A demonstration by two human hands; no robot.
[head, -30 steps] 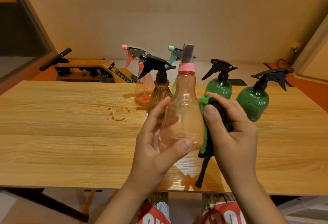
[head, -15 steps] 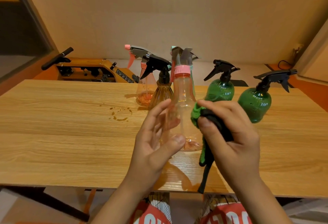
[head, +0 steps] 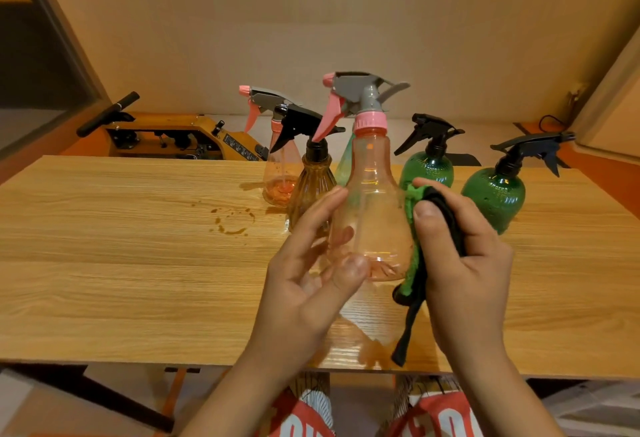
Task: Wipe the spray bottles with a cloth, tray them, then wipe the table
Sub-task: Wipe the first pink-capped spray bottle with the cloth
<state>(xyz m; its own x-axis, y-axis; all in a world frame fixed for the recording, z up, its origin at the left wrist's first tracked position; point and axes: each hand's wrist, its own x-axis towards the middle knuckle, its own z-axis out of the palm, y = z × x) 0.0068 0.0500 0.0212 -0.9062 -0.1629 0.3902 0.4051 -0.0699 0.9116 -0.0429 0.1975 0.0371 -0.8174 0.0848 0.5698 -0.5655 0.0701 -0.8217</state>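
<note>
Two hands split the job: your left hand (head: pixel 311 284) grips the clear pink bottle (head: pixel 372 208) low on its belly, thumb in front and fingers curled behind. It holds the bottle upright over the near half of the table (head: pixel 138 263), probably so it can be turned. Your right hand (head: pixel 464 263) pinches the green-and-black cloth (head: pixel 414 194) against the bottle's right side to wipe it.
</note>
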